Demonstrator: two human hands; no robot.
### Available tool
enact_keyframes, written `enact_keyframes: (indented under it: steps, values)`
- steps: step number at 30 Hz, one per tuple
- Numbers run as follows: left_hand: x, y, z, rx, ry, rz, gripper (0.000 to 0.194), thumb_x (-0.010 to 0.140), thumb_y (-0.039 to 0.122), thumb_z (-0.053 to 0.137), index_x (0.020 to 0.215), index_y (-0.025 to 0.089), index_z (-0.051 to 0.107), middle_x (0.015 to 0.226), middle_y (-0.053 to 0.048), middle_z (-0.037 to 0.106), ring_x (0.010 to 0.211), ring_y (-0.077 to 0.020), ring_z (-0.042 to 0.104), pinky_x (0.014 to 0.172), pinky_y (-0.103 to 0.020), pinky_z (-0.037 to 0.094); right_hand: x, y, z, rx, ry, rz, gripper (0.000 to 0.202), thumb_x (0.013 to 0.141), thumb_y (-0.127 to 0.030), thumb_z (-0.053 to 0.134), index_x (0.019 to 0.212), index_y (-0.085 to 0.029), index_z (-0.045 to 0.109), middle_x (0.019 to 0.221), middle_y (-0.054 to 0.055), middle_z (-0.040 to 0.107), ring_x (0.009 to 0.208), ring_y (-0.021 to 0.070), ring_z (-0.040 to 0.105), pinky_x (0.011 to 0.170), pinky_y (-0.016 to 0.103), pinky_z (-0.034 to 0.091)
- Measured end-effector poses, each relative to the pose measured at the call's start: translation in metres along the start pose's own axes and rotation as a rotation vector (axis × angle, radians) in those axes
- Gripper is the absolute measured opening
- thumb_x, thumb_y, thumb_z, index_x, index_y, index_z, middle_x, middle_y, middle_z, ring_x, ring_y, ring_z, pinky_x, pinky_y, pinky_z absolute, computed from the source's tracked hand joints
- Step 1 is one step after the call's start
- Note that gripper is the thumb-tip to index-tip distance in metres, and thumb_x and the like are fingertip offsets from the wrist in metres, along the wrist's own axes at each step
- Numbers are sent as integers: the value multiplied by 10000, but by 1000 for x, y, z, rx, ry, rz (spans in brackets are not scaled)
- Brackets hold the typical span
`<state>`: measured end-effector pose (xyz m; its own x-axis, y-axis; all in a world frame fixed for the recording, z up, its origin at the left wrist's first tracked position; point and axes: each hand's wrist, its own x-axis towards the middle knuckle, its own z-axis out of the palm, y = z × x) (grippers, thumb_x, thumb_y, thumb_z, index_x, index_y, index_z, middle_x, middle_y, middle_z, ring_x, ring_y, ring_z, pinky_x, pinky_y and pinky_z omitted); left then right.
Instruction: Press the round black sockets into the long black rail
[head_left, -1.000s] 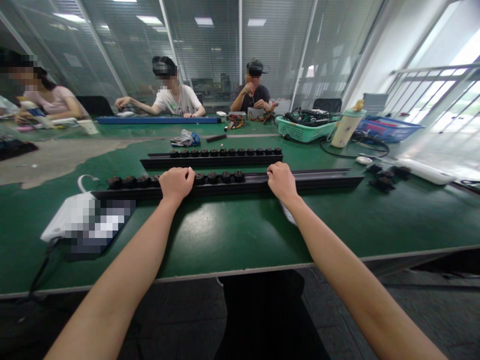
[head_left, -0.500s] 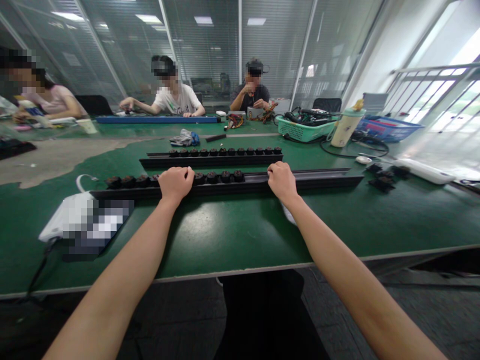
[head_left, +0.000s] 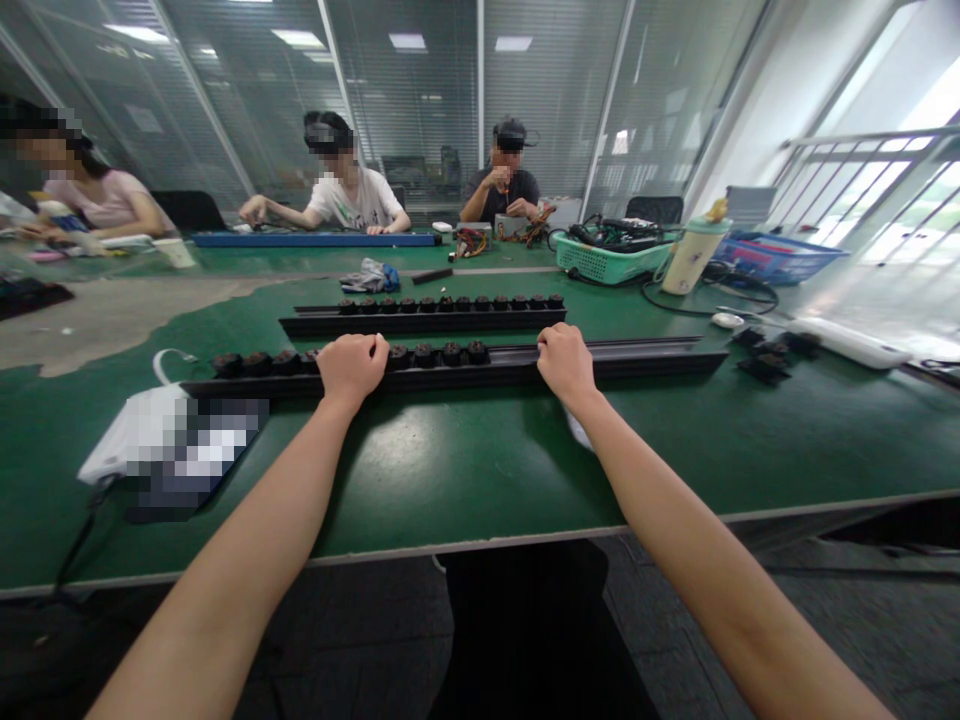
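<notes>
A long black channel rail (head_left: 645, 365) lies across the green table in front of me. Round black parts (head_left: 451, 353) stand in a row along its left and middle stretch, while the right stretch shows a bare groove. My left hand (head_left: 352, 365) is closed over the rail among the black parts, with its fingertips hidden behind it. Farther right, my right hand (head_left: 564, 362) curls its fingers over the same rail just past the last part. Behind lies a second, shorter black rail (head_left: 427, 324) with a similar row of parts. A small pale item (head_left: 579, 428) shows partly under my right wrist.
Loose black parts (head_left: 765, 358) lie beyond the rail's right end. A white device (head_left: 135, 430) and a blurred-out flat item sit at left. Farther back are a glove (head_left: 369, 276), a green basket (head_left: 615, 262), a cream tumbler (head_left: 694, 258) and three seated people.
Both hands and the two rails stay practically in place. Across the table, a person's hand has shifted slightly above the blue bar.
</notes>
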<state>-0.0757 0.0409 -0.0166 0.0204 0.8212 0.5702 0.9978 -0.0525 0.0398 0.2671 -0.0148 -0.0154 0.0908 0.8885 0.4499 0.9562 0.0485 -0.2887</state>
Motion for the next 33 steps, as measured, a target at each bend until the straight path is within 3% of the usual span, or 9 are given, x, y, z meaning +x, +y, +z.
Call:
enact_keyframes:
  steps: [33]
  values:
    - [-1,1,-2,-12,-22,-11,584,1036,462,294,880,195,789,986,-183,778,947,-342,697,719,-386,401,-1,2,-4,-15,4,69,369,961,-18,431,1068,-151,759,1218,181,677,1197,303,548,923,397,523]
